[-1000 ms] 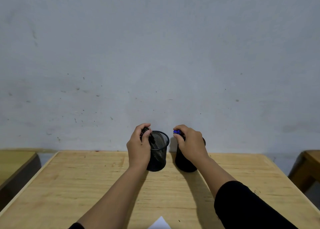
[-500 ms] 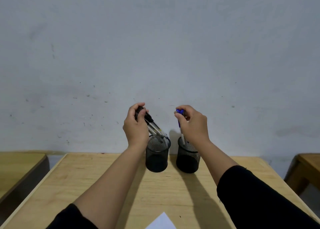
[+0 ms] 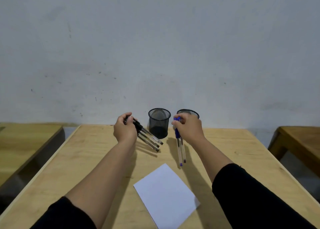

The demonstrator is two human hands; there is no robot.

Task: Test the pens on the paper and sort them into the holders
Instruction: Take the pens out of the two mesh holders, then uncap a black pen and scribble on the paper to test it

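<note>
Two black mesh holders stand at the table's far edge: the left holder in full view, the right holder mostly hidden behind my right hand. My left hand grips a bundle of black pens, tips slanting down to the right just above the table. My right hand holds the blue pens by their caps, hanging tips down over the wood. A white sheet of paper lies nearer to me, between my forearms.
The wooden table stands against a grey wall. Another wooden table is to the left and a third to the right, each across a gap.
Both hands have lifted their pen bundles out of the holders and drawn them back toward me. The view has tilted down, showing more of the paper.
</note>
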